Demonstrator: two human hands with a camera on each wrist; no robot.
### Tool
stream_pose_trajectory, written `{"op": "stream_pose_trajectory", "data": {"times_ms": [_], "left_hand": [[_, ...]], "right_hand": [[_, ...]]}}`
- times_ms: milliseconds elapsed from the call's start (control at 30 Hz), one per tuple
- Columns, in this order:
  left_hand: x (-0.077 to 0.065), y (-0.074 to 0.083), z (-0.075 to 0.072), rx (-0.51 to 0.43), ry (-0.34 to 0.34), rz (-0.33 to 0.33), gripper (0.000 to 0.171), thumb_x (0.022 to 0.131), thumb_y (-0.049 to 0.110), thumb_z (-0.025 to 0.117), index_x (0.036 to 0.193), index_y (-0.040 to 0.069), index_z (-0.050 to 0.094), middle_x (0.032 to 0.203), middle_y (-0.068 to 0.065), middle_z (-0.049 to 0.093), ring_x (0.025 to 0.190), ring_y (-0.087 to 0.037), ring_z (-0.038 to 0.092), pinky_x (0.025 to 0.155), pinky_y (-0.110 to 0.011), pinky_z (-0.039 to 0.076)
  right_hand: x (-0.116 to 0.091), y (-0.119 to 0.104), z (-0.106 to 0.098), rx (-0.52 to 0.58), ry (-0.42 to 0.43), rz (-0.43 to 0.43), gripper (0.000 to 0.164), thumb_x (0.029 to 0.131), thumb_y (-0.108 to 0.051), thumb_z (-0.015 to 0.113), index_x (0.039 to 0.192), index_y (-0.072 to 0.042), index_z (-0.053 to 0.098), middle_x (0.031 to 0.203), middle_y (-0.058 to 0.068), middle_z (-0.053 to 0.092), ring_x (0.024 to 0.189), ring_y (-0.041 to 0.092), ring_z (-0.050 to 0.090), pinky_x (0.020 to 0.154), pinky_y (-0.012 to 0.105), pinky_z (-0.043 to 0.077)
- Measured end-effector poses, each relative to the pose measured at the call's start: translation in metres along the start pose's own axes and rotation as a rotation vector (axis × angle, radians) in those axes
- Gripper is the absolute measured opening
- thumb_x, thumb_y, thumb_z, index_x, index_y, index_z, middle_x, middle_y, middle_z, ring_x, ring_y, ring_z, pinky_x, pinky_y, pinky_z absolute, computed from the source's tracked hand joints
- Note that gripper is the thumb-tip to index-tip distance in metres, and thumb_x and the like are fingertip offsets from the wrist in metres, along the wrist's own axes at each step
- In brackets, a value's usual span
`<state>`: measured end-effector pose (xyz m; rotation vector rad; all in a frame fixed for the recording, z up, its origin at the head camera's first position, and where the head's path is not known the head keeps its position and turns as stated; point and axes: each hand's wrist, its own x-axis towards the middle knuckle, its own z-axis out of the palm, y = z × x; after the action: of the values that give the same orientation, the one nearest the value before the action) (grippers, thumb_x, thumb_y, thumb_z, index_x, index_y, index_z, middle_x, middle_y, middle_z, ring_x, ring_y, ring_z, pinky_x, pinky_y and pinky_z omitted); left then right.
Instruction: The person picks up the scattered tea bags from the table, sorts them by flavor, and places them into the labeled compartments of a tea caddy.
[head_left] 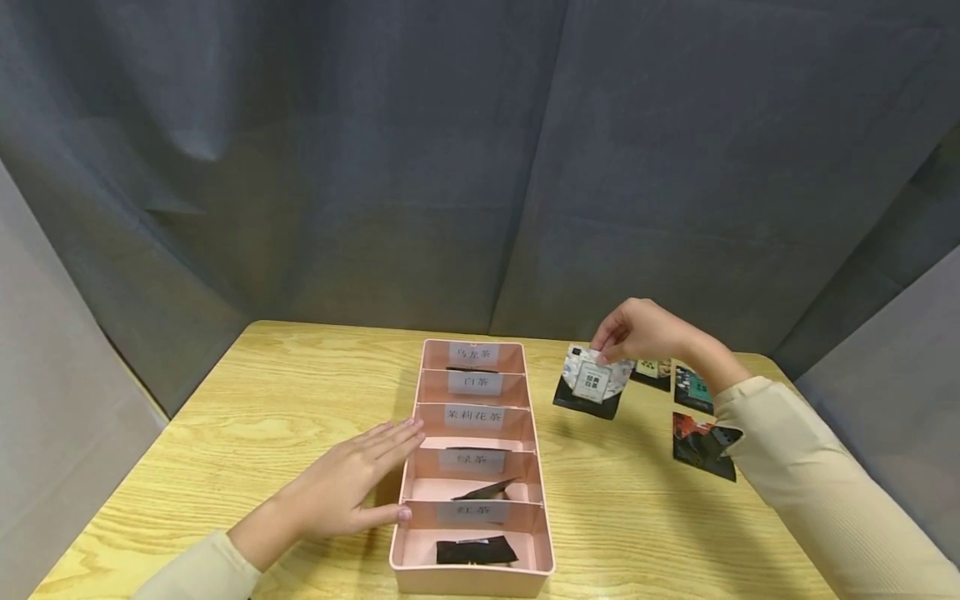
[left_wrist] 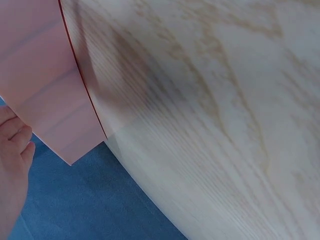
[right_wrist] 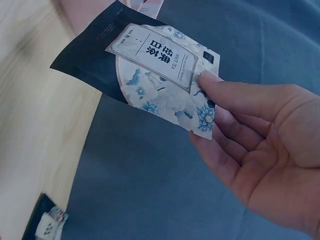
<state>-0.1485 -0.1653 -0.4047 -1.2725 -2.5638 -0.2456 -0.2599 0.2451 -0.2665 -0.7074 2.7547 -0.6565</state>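
Observation:
Between thumb and fingers, my right hand (head_left: 643, 333) pinches a white tea packet (head_left: 590, 382) by its top edge, held above the table right of the box. The right wrist view shows the tea packet (right_wrist: 162, 82) with blue flowers, a black lower part and "WHITE TEA" print. My left hand (head_left: 339, 485) lies against the left side of the pink divided box (head_left: 471, 578), fingers extended and touching its rim. Paper labels in Chinese mark the box's several compartments. Dark packets lie in some of them, including a black packet (head_left: 476, 550) in the nearest.
Beyond the right hand lie a cream-and-black packet (head_left: 654, 372) and a green packet (head_left: 692, 388), with a red-and-black packet (head_left: 697, 446) closer, partly behind the sleeve. A grey curtain (head_left: 480, 167) hangs behind the wooden table (head_left: 300, 375).

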Motion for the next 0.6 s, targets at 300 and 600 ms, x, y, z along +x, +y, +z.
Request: {"op": "stream_pose_trajectory", "data": {"times_ms": [300,600], "left_hand": [[-0.003,-0.001,-0.001,0.026,0.031,0.024,0.082,0.087,0.052,0.061,0.149,0.005,0.034,0.155,-0.011,0.037,0.141,-0.027,0.041,0.115,-0.041,0.038],[-0.003,0.002,-0.001,0.024,0.037,0.027,0.084,0.085,0.049,0.065,0.149,0.005,0.033,0.155,-0.012,0.036,0.141,-0.028,0.041,0.114,-0.041,0.037]], "right_hand": [[0.019,-0.026,-0.001,-0.034,0.037,-0.067,0.010,0.080,-0.009,0.076,0.089,-0.005,0.076,0.082,0.007,0.076,0.073,0.010,0.068,0.067,0.026,0.057],[0.039,-0.049,0.002,-0.068,0.038,-0.128,0.009,0.080,-0.008,0.075,0.089,-0.005,0.076,0.083,0.008,0.076,0.075,0.012,0.070,0.070,0.031,0.060]]}}
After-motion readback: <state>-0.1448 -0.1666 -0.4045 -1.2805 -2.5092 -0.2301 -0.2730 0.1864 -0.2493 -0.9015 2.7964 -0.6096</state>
